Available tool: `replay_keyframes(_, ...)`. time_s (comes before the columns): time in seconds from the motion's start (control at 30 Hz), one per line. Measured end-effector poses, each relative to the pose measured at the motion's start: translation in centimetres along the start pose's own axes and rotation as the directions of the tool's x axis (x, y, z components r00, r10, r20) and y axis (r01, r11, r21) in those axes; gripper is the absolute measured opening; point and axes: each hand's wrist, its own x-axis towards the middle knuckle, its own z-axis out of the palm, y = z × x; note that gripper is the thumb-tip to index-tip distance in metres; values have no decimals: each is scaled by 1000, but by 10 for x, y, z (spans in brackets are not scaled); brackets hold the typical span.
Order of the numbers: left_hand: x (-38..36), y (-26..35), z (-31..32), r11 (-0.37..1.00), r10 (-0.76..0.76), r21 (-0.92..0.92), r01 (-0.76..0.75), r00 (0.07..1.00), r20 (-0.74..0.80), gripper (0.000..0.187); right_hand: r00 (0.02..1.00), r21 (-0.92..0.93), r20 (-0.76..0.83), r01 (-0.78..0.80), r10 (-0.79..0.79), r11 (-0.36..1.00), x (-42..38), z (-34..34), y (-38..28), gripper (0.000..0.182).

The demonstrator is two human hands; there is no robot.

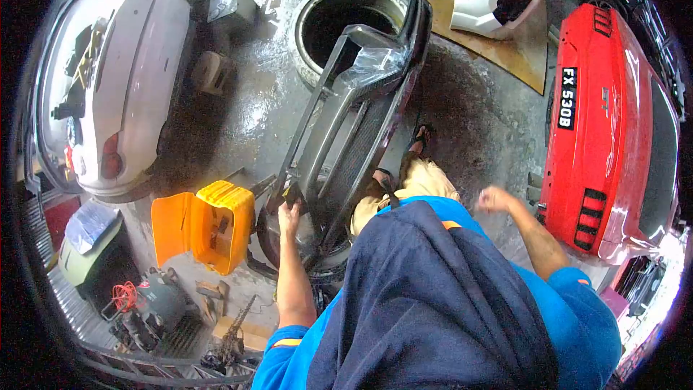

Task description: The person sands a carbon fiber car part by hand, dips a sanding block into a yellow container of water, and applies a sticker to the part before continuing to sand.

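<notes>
A dark, glossy car bumper (pixel 346 112) with a woven carbon look lies at a slant before me, its far end over a tyre (pixel 317 14). My left hand (pixel 289 215) is at its near left edge, fingers closed around a small dark piece with a yellowish patch; I cannot make out what it is or whether it belongs to the bumper. Clear plastic film (pixel 375 63) covers part of the bumper's far end. Away from the bumper, on the right, my right hand (pixel 494 200) hangs with curled fingers, slightly blurred, and nothing shows in it.
A white car (pixel 137 79) stands on the left, a red car (pixel 599 130) on the right. An open yellow case (pixel 224 227) and a compressor-like machine (pixel 155 300) sit at lower left. A white bumper part (pixel 484 0) lies on brown board (pixel 530 68) at the back.
</notes>
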Motion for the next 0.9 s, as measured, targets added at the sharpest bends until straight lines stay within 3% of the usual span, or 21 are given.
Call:
replay_keyframes(0.03, -2, -2, -1, 1000, -6, -4, 6, 1000, -8, 29, 966, -102, 199, -147, 165, 984, -29, 1, -35, 23)
replay_keyframes(0.07, -3, -3, -2, 998, -58, 24, 58, 998, -2, 29, 912, -184, 291, -241, 287, 953, -47, 12, -41, 24)
replay_keyframes(0.1, -4, -2, -5, 993, -109, 52, 109, 994, 0, 29, 816, -102, 434, -376, 381, 921, -63, 26, -38, 27)
replay_keyframes(0.13, -8, 3, -7, 992, -115, 47, 116, 993, -13, 29, 841, -67, 521, -133, 148, 989, -73, 51, 4, 31)
replay_keyframes(0.17, -13, 11, -8, 989, -138, 57, 139, 990, -20, 29, 875, -158, 461, -87, 151, 984, -93, 73, 40, 33)
replay_keyframes(0.2, -15, 16, -7, 985, -159, 66, 160, 987, -25, 30, 886, -187, 412, -148, 214, 971, -116, 84, 51, 33)
replay_keyframes(0.3, -20, 8, 2, 994, -94, -56, 91, 994, -47, 31, 885, -138, 261, -361, 386, 922, -145, 106, 69, 33)
replay_keyframes(0.4, -17, -2, 10, 984, -169, -58, 169, 986, 18, 31, 877, -24, 96, -471, 471, 882, -150, 117, 73, 33)
replay_keyframes(0.47, -17, 17, 12, 986, -164, -1, 164, 986, 16, 31, 871, 44, 21, -492, 491, 870, -147, 119, 73, 34)
replay_keyframes(0.5, -12, 17, 14, 996, -84, 8, 84, 996, -5, 31, 868, 70, -11, -495, 497, 866, -145, 117, 71, 34)
replay_keyframes(0.67, 0, 31, 12, 995, -99, 6, 99, 995, 7, 32, 863, 141, -103, -479, 495, 866, -131, 112, 66, 34)
replay_keyframes(0.77, 11, 8, 17, 998, -30, -62, 28, 999, -28, 32, 863, 156, -135, -467, 487, 870, -123, 107, 61, 34)
replay_keyframes(0.9, 15, 9, 17, 996, -59, -67, 57, 998, -25, 32, 864, 169, -165, -450, 476, 877, -115, 102, 60, 34)
